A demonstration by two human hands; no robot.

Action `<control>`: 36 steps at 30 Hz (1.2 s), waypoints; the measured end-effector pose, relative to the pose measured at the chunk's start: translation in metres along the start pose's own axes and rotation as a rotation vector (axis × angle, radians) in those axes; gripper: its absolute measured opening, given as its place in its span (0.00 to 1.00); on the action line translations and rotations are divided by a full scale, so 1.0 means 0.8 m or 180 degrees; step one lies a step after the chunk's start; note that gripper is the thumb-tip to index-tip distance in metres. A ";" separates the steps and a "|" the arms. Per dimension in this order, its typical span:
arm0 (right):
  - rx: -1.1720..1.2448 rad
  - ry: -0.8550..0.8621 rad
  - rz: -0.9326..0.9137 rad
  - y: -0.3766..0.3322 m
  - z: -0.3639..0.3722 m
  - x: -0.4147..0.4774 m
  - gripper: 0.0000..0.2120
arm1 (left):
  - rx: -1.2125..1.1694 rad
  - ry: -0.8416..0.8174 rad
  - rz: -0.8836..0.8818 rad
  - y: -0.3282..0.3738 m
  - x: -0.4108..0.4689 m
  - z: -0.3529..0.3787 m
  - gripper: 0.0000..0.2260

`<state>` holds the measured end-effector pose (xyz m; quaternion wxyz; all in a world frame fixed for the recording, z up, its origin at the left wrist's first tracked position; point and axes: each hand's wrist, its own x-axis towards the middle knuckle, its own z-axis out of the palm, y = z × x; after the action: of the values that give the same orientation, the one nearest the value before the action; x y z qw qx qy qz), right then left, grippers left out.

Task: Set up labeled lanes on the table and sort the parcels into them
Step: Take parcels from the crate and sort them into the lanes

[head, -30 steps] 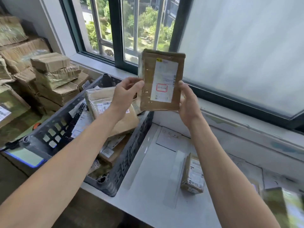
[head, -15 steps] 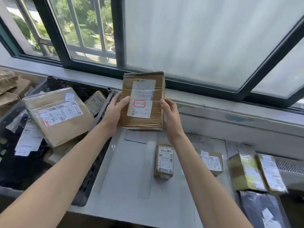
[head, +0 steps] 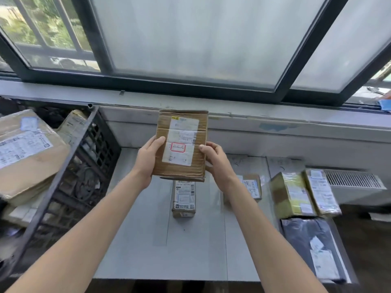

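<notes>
Holding a flat cardboard parcel (head: 182, 146) upright between both hands, the person has its white shipping label (head: 179, 144), with a red-outlined box on it, facing the camera. The left hand (head: 148, 161) grips the left edge with the thumb on the front and the fingers behind; the right hand (head: 218, 163) clamps the right edge the same way. A second ago this parcel was raised against the window above the black crate (head: 69, 176); since then it has come right and lower, and it now hangs in the air over the back of the grey table (head: 135, 250), touching nothing but the hands. That shift suggests the label has been read and the step in hand is picking a lane. Directly below lies a small brown parcel (head: 183, 199), with another small one (head: 251, 187) partly hidden by the right wrist. Further right are two yellow-taped parcels (head: 289, 195) side by side and a dark poly mailer (head: 313, 248) just in front of them. The crate holds a large brown parcel (head: 25, 157) and more, so much sorting likely remains. The label's writing is too blurred to tell which lane fits.
</notes>
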<state>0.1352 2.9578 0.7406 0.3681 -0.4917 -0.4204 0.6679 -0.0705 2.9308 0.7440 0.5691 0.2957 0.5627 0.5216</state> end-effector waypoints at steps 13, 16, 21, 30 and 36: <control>0.0155 -0.0210 0.0054 0.026 -0.100 0.001 0.28 | 0.0073 -0.0273 -0.0110 -0.035 0.005 0.054 0.25; 0.0178 -0.0205 0.0019 0.028 -0.108 -0.003 0.28 | 0.0051 -0.0290 -0.0096 -0.039 0.001 0.062 0.23; 0.0193 -0.0086 -0.0090 0.029 -0.117 -0.030 0.32 | 0.0027 -0.0357 -0.0104 -0.042 -0.014 0.074 0.23; 0.0154 0.0308 -0.0113 0.047 -0.137 -0.122 0.27 | 0.0073 -0.0712 -0.0191 -0.074 -0.060 0.099 0.25; -0.0036 0.0853 -0.0014 0.077 -0.185 -0.177 0.14 | 0.0126 -0.0718 -0.0475 -0.134 -0.090 0.153 0.23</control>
<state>0.3086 2.8362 0.7091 0.4196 -0.5776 -0.3723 0.5930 0.0863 2.8643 0.6922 0.6600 0.3210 0.5257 0.4301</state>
